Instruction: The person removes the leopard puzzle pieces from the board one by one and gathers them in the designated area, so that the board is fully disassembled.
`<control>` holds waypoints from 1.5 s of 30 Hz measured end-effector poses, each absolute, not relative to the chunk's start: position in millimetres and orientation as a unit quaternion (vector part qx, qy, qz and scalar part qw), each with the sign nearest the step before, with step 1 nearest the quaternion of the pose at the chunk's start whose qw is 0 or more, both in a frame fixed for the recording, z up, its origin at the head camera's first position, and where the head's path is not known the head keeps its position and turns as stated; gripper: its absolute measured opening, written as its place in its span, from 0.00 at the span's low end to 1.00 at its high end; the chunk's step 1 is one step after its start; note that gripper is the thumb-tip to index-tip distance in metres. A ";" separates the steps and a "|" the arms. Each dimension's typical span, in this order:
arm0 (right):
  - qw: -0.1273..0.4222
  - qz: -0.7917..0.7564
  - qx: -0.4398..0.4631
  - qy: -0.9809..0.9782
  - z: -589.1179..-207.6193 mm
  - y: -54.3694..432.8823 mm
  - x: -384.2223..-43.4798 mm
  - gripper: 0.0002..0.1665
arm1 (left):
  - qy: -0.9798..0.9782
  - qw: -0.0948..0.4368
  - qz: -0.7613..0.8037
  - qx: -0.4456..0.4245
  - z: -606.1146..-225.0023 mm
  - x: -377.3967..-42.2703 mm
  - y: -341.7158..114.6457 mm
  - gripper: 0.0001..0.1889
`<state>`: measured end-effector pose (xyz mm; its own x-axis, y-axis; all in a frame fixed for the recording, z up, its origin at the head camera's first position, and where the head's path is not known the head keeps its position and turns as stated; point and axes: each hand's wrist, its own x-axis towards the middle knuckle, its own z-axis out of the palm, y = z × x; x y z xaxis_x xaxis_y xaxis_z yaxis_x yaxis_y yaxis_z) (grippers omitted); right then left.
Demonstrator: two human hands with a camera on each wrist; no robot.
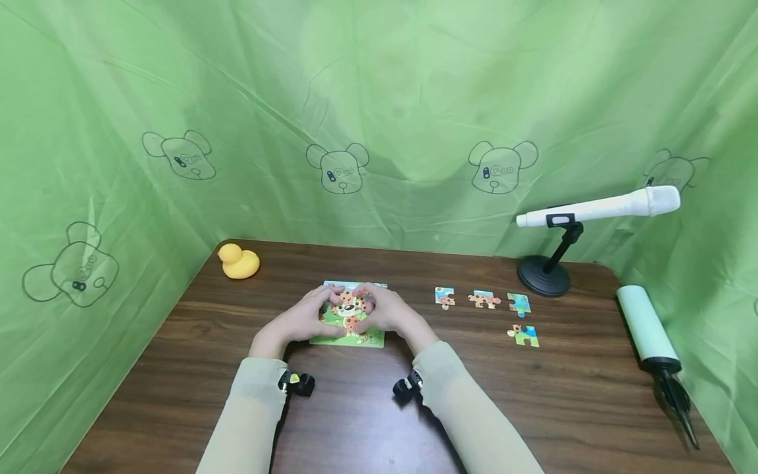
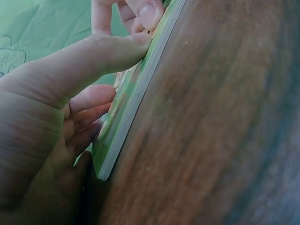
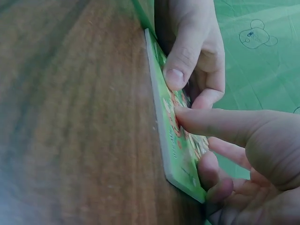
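A puzzle board (image 1: 373, 340) with a green edge and a picture of a spotted animal lies flat on the wooden table. My left hand (image 1: 304, 316) rests on its left side, thumb on the picture and the other fingers spread toward the far side. On the right side, my right hand (image 1: 387, 311) touches the picture in the same way. The two hands frame the animal, thumbs close together near the front. In the right wrist view, the right thumb (image 3: 211, 123) presses the surface, with the left thumb (image 3: 177, 75) beyond it. The hands hide parts of the board.
Several loose puzzle pieces (image 1: 484, 299) lie to the right of the board. A yellow rubber duck (image 1: 239, 262) sits at the back left. A white microphone (image 1: 604, 208) on a black stand (image 1: 543, 276) stands back right; a pale green hand pump (image 1: 650, 326) lies along the right edge.
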<state>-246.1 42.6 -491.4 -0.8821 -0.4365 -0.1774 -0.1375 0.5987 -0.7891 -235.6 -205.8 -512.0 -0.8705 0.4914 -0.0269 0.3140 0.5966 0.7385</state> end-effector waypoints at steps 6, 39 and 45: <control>0.138 -0.416 -0.164 0.884 -495.4 44.6 -244.0 0.42 | 0.884 0.113 0.390 0.231 -511.3 -235.5 -205.7 0.28; 0.100 -0.432 -0.208 0.872 -490.9 71.5 -245.5 0.28 | 0.888 0.121 0.382 0.226 -513.1 -237.2 -205.3 0.28; 0.094 -0.461 -0.223 0.853 -487.6 85.2 -244.6 0.28 | 0.889 0.119 0.379 0.227 -512.5 -236.5 -206.3 0.28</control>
